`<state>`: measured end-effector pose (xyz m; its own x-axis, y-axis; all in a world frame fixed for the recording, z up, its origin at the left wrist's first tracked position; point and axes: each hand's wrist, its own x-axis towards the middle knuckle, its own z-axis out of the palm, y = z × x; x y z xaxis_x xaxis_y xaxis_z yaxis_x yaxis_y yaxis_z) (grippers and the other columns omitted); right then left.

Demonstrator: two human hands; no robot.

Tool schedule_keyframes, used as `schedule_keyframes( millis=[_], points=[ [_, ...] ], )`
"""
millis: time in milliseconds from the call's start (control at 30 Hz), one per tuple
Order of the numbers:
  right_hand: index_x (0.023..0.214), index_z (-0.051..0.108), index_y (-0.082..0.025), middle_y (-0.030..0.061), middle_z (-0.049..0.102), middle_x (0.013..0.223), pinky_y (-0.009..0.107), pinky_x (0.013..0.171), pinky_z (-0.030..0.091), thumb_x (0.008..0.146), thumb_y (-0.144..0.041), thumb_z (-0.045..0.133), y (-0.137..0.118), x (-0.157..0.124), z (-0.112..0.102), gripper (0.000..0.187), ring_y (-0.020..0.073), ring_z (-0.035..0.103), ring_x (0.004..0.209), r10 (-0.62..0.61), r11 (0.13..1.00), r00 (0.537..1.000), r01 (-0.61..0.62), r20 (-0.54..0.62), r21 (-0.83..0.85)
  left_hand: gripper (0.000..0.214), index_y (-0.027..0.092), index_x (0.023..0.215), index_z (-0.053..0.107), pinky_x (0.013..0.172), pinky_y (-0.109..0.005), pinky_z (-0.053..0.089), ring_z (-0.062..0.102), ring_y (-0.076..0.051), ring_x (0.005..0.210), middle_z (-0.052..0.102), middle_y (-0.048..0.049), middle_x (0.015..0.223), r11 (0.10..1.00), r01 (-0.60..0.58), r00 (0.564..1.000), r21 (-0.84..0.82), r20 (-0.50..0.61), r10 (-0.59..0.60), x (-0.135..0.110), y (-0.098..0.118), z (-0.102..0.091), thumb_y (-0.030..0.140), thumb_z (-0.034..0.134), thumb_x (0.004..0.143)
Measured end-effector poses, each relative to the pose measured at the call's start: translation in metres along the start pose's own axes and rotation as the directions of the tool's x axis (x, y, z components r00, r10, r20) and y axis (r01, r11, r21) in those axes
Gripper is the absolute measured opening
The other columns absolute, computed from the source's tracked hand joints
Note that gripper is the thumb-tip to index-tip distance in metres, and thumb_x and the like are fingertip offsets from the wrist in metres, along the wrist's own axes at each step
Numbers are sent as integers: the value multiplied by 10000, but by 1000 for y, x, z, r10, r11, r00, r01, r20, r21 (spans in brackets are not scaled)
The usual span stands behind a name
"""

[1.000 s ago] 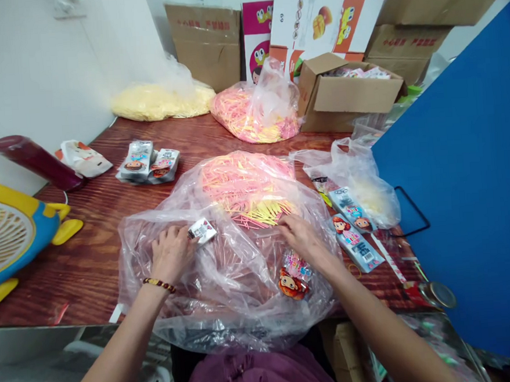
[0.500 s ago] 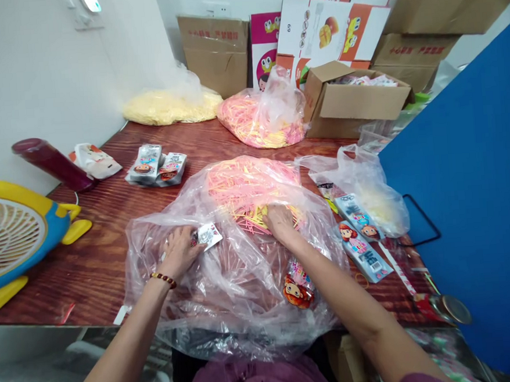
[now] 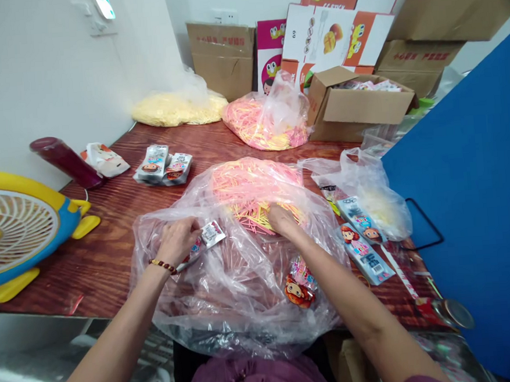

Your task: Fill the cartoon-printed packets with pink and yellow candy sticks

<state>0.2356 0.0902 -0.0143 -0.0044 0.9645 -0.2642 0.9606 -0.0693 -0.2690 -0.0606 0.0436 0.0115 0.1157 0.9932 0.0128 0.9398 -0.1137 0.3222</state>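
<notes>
A big clear plastic bag (image 3: 239,285) lies open on the wooden table (image 3: 109,224) in front of me, with a heap of pink and yellow sticks (image 3: 254,185) at its far end. My left hand (image 3: 177,240), a bead bracelet on its wrist, is closed on a small printed packet (image 3: 206,238) over the bag. My right hand (image 3: 281,221) reaches into the near edge of the stick heap with fingers curled down among the sticks. A cartoon-printed packet (image 3: 298,281) lies inside the bag beside my right forearm.
Two cartoon packets (image 3: 363,241) and a small plastic bag (image 3: 368,189) lie right of the big bag, against a blue panel (image 3: 478,198). More packets (image 3: 163,165), a yellow fan (image 3: 17,225), a maroon bottle (image 3: 65,160), two bags of sticks (image 3: 263,123) and cardboard boxes (image 3: 357,102) stand further off.
My right hand moved forward from the bag's near part into the stick heap. My left hand kept hold of the small packet and barely shifted. The camera tilted slightly.
</notes>
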Motion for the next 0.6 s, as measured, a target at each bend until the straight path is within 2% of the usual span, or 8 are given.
schedule_keyframes(
  millis=[100,233,433,600],
  points=[
    [1060,643,-95,185,704,1061,286,765,446,873,-107,441,9,2,-5,276,245,665,941,-27,997,998,24,50,68,219,201,792,647,704,-332,402,650,-275,814,722,-92,838,997,-26,999,-67,33,28,-7,4,-13,321,467,821],
    [1034,629,-96,152,702,1039,244,705,429,853,-122,464,24,-9,-7,246,202,645,876,-84,984,994,71,71,164,243,203,775,647,699,-313,429,649,-247,791,721,-68,823,977,-55,997,-204,35,63,-22,11,-21,355,464,821],
    [972,604,-147,50,683,855,235,648,413,888,-197,408,42,-30,4,219,158,586,715,-146,956,989,132,33,264,241,193,801,632,678,-293,437,625,-204,713,689,-41,756,916,-73,995,-395,36,95,-36,27,-17,375,477,833],
    [943,587,-145,85,668,906,258,710,403,868,-168,428,49,-35,6,177,174,560,773,-172,958,984,177,-39,225,222,191,804,624,642,-272,412,600,-177,678,673,-19,727,876,-74,993,-476,49,110,-42,40,-12,363,490,846]
  ],
)
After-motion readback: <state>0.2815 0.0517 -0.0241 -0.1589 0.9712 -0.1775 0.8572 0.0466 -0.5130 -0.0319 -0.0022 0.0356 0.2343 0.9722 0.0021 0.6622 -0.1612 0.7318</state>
